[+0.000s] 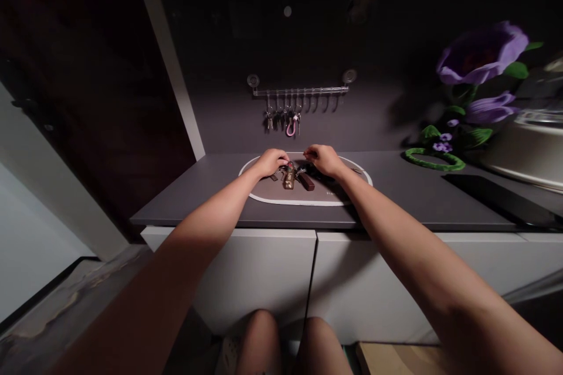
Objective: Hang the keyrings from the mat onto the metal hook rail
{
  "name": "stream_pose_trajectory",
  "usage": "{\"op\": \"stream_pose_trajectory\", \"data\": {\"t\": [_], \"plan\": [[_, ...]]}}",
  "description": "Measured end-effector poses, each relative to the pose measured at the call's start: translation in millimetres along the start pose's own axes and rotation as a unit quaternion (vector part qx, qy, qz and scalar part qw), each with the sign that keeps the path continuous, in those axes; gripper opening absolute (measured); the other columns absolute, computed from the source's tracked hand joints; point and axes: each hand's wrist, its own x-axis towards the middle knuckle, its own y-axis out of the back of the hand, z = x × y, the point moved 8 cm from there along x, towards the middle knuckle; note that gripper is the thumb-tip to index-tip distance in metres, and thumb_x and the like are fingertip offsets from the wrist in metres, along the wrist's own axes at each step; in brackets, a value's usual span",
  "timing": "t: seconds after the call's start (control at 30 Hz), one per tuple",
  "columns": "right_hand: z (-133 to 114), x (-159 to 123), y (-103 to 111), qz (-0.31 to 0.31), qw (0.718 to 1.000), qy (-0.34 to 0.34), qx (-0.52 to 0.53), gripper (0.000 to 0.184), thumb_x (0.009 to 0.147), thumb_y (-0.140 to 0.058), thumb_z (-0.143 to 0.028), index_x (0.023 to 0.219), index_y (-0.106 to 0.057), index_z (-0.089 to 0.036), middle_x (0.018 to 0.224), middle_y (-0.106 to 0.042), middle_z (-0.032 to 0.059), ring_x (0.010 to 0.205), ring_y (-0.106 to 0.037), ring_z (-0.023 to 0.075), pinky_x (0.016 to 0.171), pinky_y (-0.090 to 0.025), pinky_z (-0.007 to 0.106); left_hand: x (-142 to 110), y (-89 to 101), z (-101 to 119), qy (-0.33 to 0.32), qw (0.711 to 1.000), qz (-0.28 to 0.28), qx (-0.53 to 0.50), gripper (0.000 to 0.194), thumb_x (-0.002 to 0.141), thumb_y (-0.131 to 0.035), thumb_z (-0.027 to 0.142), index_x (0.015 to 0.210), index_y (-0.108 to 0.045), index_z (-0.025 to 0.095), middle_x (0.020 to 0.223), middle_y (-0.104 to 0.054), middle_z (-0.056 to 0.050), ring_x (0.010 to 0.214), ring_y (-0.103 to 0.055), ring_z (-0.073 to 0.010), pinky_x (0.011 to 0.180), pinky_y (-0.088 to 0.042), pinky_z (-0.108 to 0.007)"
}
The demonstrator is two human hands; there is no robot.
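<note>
Beyond your bare knees [259,334] and the flat white cabinet doors [259,275], you reach over a dark grey countertop [197,187] to a brown oval mat with a white rim [268,191], where a small cluster of keys and fobs lies between your hands. Nearest you on the mat are a chunky gold-brown patterned fob with a reddish top [289,179] and, just right of it, a dark reddish-brown oblong fob [308,183], smooth, blocky and slanted. Small metal keys [282,175] lie about them, partly lost in shadow.

Your left hand [275,160] is at the cluster's far left, thumb and fingers drawn narrow beside the reddish top; whether they pinch anything, you cannot tell from here. Your right hand [322,158] curls over the far right side, fingertips close together above dark items, its grip likewise unclear.

The step in hand appears to be handling this cluster; the next move calls for a fine fingertip pinch and care with tangled rings. Beyond, on the dark wall, a clear rail with hooks [303,91] carries silver key bunches [270,120] and a pink loop [291,128] on its left half.
</note>
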Motion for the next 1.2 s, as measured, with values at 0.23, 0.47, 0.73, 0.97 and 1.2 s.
{"op": "stream_pose_trajectory", "data": {"t": [0.23, 0.47, 0.73, 0.97, 1.2], "plan": [[-2.2, 1.2, 0.1, -0.004, 1.0, 0.004, -0.004, 0.017, 0.078, -0.053, -0.016, 0.089, -0.066, -0.017, 0.09, -0.068, 0.0065, 0.082, -0.06, 0.0149, 0.075, -0.041, 0.022, -0.6, 12.4, -15.5, 0.049, 0.997, 0.042, -0.047, 0.009, 0.069, -0.055, 0.014, 0.066, -0.064, 0.015, 0.068, -0.062, -0.002, 0.067, -0.053, -0.0137, 0.071, -0.041, -0.026], [-6.4, 1.9, 0.0, -0.004, 1.0, 0.019, -0.021, 0.019, 0.078, -0.052, -0.016, 0.09, -0.066, -0.017, 0.089, -0.068, 0.0054, 0.082, -0.06, 0.0151, 0.073, -0.04, 0.022, -3.8, 21.6, -39.0, 0.135, 0.977, 0.105, -0.129, 0.01, 0.071, -0.052, 0.013, 0.062, -0.059, 0.013, 0.056, -0.055, 0.001, 0.055, -0.046, -0.0095, 0.064, -0.04, -0.024], [-10.1, 3.1, 1.2, 0.003, 0.999, 0.032, -0.029, 0.018, 0.078, -0.052, -0.017, 0.089, -0.066, -0.017, 0.089, -0.068, 0.0055, 0.081, -0.06, 0.0148, 0.073, -0.039, 0.021, -10.2, 20.8, -56.8, 0.246, 0.904, 0.155, -0.313, 0.008, 0.076, -0.048, 0.008, 0.069, -0.051, 0.013, 0.059, -0.054, 0.002, 0.054, -0.051, -0.006, 0.064, -0.046, -0.023], [-13.7, 5.0, -0.4, 0.004, 1.0, 0.028, -0.013, 0.017, 0.077, -0.053, -0.017, 0.089, -0.066, -0.017, 0.088, -0.068, 0.0054, 0.082, -0.06, 0.0151, 0.074, -0.04, 0.022, -15.8, 35.1, -45.1, 0.266, 0.869, 0.188, -0.374, 0.01, 0.08, -0.045, 0.008, 0.072, -0.05, 0.012, 0.061, -0.056, 0.001, 0.054, -0.053, -0.005, 0.064, -0.048, -0.024], [-15.6, 8.3, 0.9, 0.021, 0.999, 0.029, -0.002, 0.018, 0.078, -0.053, -0.017, 0.089, -0.066, -0.015, 0.09, -0.067, 0.0076, 0.084, -0.06, 0.0162, 0.075, -0.04, 0.023, -12.0, 41.7, -36.9, 0.227, 0.852, 0.202, -0.425, 0.005, 0.079, -0.053, 0.016, 0.077, -0.051, 0.012, 0.065, -0.058, -0.001, 0.059, -0.055, -0.0064, 0.067, -0.048, -0.026]]}}
